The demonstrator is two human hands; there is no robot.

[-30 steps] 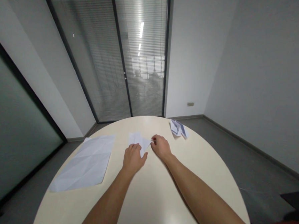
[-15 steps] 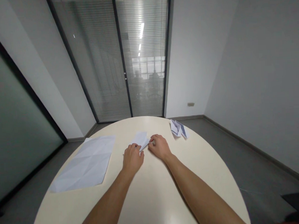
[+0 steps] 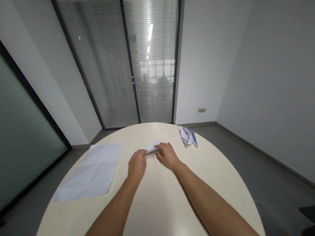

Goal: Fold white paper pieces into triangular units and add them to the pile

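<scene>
Head view: the paper (image 3: 151, 147) is pinched at its left end by the left hand (image 3: 137, 163) and touched at its right by the half-open right hand (image 3: 169, 156).

Table (image 3: 156, 202) (rounded), creased sheet (image 3: 93, 172), folded strip (image 3: 151, 147), crumpled paper (image 3: 187, 134)

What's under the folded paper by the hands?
Cream tabletop shows around the folded paper; the surface directly beneath is covered. The left hand and right hand hide parts of it.

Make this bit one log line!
left hand: touching folded paper | right hand: touching its right end | creased sheet: lying at left
</scene>
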